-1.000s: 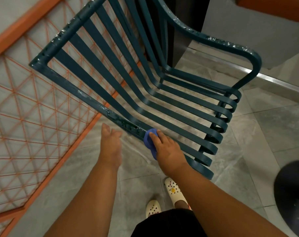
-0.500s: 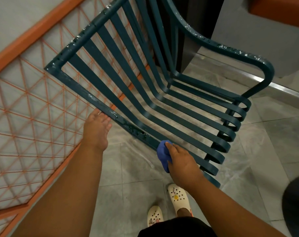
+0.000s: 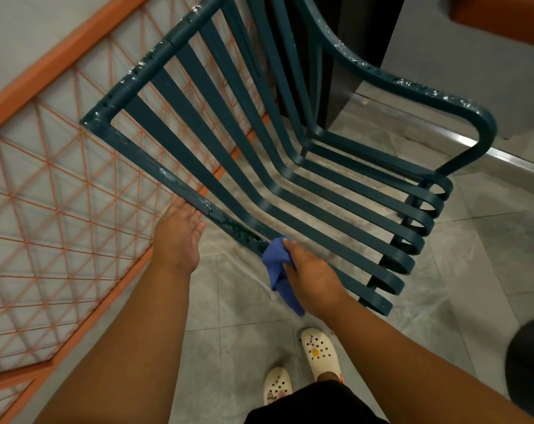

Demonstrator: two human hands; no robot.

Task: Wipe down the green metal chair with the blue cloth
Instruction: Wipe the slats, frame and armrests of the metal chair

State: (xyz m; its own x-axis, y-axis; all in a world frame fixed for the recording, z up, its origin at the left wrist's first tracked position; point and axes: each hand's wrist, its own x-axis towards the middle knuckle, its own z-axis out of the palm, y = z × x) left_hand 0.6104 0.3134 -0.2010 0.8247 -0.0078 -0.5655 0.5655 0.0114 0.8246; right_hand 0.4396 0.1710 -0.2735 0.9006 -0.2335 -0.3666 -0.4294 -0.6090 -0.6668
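Observation:
The green metal chair (image 3: 259,166) fills the middle of the head view, its slats curving from back to seat, with chipped paint on the top rail and the far armrest. My right hand (image 3: 311,273) grips the blue cloth (image 3: 279,270) and presses it against the chair's near side rail, partway along it. A tail of the cloth hangs below my wrist. My left hand (image 3: 178,237) rests flat with fingers apart against the same rail, further up toward the back, holding nothing.
An orange metal mesh railing (image 3: 60,185) runs along the left, close behind the chair. A grey tiled floor (image 3: 235,325) lies below, with my two white clogs (image 3: 319,351) on it. A dark round object (image 3: 528,362) sits at the right edge. A dark pillar (image 3: 345,56) stands behind the chair.
My left hand rose from below the rail up to touch it. My right hand with the cloth stayed pressed on the side rail, with more of the cloth now hanging below the wrist.

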